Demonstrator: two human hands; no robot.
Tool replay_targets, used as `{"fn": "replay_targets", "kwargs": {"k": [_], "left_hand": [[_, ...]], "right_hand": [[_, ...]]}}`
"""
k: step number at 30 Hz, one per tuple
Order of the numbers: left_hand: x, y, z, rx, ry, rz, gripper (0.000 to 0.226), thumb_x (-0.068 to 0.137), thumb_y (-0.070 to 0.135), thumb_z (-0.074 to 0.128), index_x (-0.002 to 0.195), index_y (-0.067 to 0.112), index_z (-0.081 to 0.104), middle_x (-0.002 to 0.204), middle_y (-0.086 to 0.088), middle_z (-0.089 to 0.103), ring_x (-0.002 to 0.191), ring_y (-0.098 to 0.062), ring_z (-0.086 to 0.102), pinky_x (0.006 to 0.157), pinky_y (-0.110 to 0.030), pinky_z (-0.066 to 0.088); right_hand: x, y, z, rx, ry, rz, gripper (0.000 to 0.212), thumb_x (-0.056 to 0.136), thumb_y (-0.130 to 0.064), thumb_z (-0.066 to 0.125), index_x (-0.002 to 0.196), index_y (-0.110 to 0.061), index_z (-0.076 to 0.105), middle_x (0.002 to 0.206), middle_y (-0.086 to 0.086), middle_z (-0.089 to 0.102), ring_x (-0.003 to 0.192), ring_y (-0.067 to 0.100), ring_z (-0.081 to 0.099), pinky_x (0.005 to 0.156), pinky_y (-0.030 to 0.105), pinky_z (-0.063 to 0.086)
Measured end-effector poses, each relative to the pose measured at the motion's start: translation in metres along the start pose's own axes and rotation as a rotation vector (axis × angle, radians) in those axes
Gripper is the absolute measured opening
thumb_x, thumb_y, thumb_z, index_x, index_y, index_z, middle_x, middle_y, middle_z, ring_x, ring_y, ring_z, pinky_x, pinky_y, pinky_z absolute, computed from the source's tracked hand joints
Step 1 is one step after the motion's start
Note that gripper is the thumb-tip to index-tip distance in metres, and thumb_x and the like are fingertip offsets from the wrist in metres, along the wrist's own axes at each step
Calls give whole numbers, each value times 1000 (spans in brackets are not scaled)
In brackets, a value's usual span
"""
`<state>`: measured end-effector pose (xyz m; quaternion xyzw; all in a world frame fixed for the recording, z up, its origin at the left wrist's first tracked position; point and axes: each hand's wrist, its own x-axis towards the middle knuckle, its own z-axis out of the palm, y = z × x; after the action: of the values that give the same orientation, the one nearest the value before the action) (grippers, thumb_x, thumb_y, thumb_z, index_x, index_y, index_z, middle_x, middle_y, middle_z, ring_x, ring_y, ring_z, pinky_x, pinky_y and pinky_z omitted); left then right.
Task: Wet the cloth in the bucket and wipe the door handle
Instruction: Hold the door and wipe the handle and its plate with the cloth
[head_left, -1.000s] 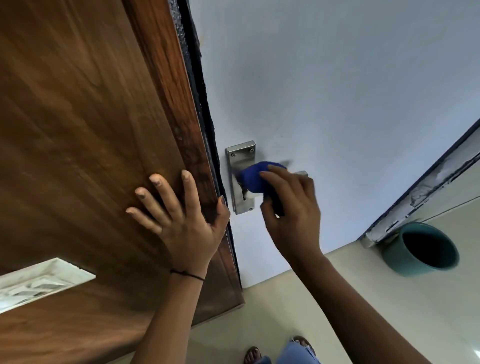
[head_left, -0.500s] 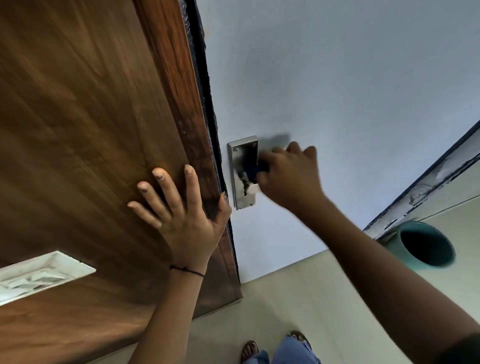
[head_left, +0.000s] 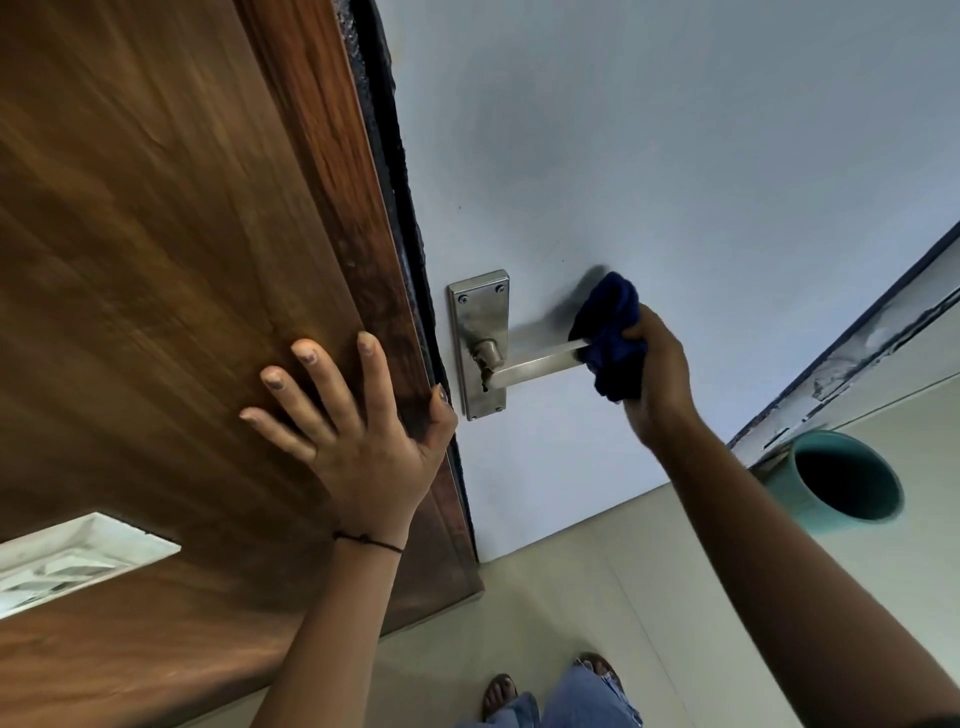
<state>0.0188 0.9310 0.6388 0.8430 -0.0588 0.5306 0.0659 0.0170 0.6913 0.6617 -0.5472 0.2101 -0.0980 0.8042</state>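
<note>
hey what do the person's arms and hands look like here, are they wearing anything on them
Both forearms are bare, with no sleeves and no gloves. The left hand has a thin black thread bracelet at the wrist. The right hand and its wrist show no band, ring or watch.

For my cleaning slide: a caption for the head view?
Right hand wipes the door handle's tip with a blue cloth; left hand braces the wooden door.

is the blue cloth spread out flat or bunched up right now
Bunched up. The blue cloth is a crumpled wad gripped in the right hand, wrapped over the far end of the lever handle.
</note>
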Motion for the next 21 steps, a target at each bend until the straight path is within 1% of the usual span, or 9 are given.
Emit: {"fn": "replay_targets", "kwargs": {"k": [2, 4, 6, 8, 13, 15, 17, 19, 21], "left_hand": [[0, 1, -1, 5, -6, 2, 91, 85, 55, 47, 153, 22, -5, 158, -1, -28, 145, -24, -26, 116, -52, -13], [0, 1, -1, 2, -8, -2, 91, 85, 55, 47, 152, 22, -5, 158, 0, -28, 145, -24, -26, 116, -52, -13], [0, 1, -1, 2, -7, -3, 92, 85, 55, 48, 152, 22, -5, 158, 0, -28, 145, -23, -26, 116, -52, -14], [1, 1, -1, 6, -8, -2, 92, 86, 54, 49, 152, 22, -5, 158, 0, -28, 145, -23, -27, 116, -51, -14], [1, 2, -3, 20, -15, 6, 91, 87, 54, 49, 152, 22, -6, 158, 0, -28, 145, -23, -26, 116, -50, -15], [2, 1, -3, 22, -26, 10, 92, 86, 54, 50, 152, 22, -6, 158, 0, -29, 145, -23, -27, 116, -50, -15], [2, 1, -4, 16, -33, 13, 92, 86, 54, 50, 152, 22, -5, 158, -1, -28, 145, -23, -26, 116, -49, -15], [2, 2, -4, 10, -32, 11, 92, 86, 54, 50, 153, 22, -4, 158, -1, -28, 145, -23, -26, 116, -50, -15], [3, 3, -6, 7, -37, 6, 91, 86, 53, 50, 152, 23, -5, 158, 0, -28, 145, -22, -27, 116, -49, -15]], "right_hand": [[-5, 15, 5, 307, 60, 65, 24, 73, -19, 44, 49, -20, 49, 50, 1, 50, 48, 19, 44, 55, 26, 37], [-10, 31, 14, 613, 101, 157, 27, 77, -20, 45, 52, -19, 56, 58, 3, 56, 57, 20, 51, 67, 31, 47], [-17, 45, 23, 791, 101, 232, 32, 86, -22, 41, 67, -16, 66, 73, 7, 65, 65, 24, 59, 66, 35, 53], [-25, 59, 36, 825, 22, 287, 37, 90, -20, 36, 74, -14, 69, 79, 9, 68, 63, 25, 65, 62, 35, 54], [-49, 84, 76, 634, -172, 381, 31, 97, -21, 35, 108, -8, 62, 93, 12, 72, 81, 22, 69, 67, 32, 59], [-49, 90, 84, 421, -130, 279, 32, 97, -15, 38, 124, -10, 54, 112, 17, 65, 95, 27, 66, 80, 35, 57], [-46, 93, 87, 119, -33, 136, 32, 98, -11, 40, 127, -16, 52, 125, 19, 59, 105, 34, 61, 91, 43, 52], [-44, 96, 85, -64, 87, 42, 29, 97, -8, 45, 123, -18, 54, 124, 19, 60, 97, 34, 61, 86, 41, 52], [-44, 101, 81, -141, 165, 20, 33, 94, -6, 48, 124, -19, 54, 125, 13, 60, 89, 22, 64, 81, 37, 57]]}}
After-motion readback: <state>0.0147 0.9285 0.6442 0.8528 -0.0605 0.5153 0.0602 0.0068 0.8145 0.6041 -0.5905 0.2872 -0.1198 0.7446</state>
